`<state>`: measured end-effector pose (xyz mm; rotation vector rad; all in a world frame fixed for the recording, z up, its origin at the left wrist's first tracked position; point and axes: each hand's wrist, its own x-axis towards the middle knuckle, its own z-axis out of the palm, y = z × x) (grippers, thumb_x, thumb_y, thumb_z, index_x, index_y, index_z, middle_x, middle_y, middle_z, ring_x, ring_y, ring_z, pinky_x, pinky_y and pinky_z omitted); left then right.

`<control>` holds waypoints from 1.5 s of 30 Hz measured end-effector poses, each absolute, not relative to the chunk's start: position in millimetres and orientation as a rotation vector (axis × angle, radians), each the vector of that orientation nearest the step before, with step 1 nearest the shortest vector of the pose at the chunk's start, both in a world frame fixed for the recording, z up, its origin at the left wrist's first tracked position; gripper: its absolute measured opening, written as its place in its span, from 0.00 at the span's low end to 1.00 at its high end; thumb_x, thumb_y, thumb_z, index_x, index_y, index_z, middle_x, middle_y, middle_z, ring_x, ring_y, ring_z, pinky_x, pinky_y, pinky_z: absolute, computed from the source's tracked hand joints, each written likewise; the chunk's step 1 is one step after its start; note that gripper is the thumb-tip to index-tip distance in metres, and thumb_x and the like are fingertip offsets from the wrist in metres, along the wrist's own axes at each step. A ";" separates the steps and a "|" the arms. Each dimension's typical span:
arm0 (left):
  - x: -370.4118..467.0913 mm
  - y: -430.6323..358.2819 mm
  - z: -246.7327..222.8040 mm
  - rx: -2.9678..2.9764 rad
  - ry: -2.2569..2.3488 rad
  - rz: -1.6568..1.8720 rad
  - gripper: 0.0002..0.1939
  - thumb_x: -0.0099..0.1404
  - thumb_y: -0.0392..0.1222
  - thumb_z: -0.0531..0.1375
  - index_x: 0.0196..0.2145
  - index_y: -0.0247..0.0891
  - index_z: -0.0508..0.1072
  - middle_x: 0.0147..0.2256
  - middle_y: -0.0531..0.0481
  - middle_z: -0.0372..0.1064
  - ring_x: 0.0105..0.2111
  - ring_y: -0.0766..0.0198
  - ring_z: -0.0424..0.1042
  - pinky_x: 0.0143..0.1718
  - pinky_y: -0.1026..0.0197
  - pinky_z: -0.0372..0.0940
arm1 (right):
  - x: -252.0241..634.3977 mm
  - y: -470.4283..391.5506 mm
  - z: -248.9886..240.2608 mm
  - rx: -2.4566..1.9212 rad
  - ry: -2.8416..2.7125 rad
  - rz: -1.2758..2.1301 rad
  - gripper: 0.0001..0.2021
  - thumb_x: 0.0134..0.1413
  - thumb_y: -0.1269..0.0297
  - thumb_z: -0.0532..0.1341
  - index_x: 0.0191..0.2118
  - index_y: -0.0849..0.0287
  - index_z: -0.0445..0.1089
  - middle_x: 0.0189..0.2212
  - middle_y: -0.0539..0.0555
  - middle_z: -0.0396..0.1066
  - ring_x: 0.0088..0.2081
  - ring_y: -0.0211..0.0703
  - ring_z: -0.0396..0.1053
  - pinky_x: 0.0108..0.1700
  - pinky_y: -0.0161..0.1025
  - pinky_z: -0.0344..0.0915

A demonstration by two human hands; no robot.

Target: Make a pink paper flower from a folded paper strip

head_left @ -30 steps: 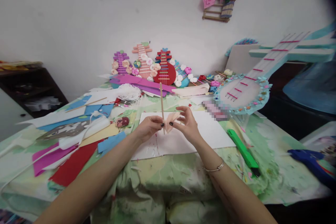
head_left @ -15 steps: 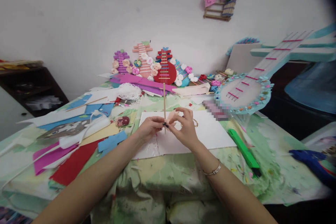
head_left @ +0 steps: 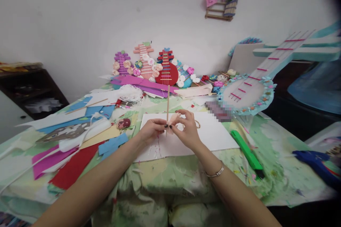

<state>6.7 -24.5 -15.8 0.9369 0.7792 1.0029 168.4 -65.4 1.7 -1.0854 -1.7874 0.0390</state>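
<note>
My left hand [head_left: 153, 130] pinches a thin wooden stick [head_left: 168, 104] near its lower end, and the stick stands almost upright. Close beside it, my right hand [head_left: 187, 129] has thumb and fingertips closed on a pale pink paper piece [head_left: 174, 118] that touches the stick. Both hands are over a white board [head_left: 213, 134] lying on the table. A gold-coloured ring [head_left: 198, 124] rests on the board behind my right hand.
A green cutter [head_left: 247, 150] and a blue glue gun [head_left: 314, 159] lie at the right. Red paper [head_left: 77, 166], blue strips [head_left: 113, 144] and white string [head_left: 131, 94] are at the left. Small decorated instruments [head_left: 167, 72] stand at the back; a larger one [head_left: 246, 94] is back right.
The stick's top has tilted slightly to the right. My right hand's fingers have shifted a little nearer the stick, with the pink paper still between them.
</note>
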 end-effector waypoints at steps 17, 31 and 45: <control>4.8 -26.2 -11.2 0.870 0.759 0.951 0.11 0.39 0.28 0.67 0.24 0.29 0.75 0.23 0.47 0.72 0.23 0.66 0.70 0.28 0.65 0.60 | 174.3 -56.3 -2.0 -1.023 -1.644 0.641 0.03 0.42 0.66 0.62 0.23 0.59 0.70 0.46 0.55 0.61 0.45 0.44 0.62 0.45 0.42 0.59; 4.1 -26.2 -10.8 0.886 0.681 0.922 0.09 0.40 0.28 0.66 0.24 0.30 0.74 0.20 0.48 0.71 0.21 0.66 0.70 0.27 0.64 0.61 | 173.3 -56.6 -1.9 -0.995 -1.598 0.697 0.03 0.41 0.66 0.63 0.25 0.59 0.68 0.43 0.56 0.64 0.50 0.47 0.60 0.42 0.40 0.61; 4.5 -26.3 -12.9 0.904 0.663 0.899 0.08 0.37 0.26 0.65 0.20 0.31 0.74 0.19 0.49 0.72 0.22 0.65 0.70 0.30 0.63 0.62 | 176.0 -55.8 -0.1 -0.945 -1.388 0.867 0.11 0.48 0.58 0.59 0.37 0.57 0.66 0.40 0.54 0.68 0.44 0.44 0.64 0.43 0.40 0.59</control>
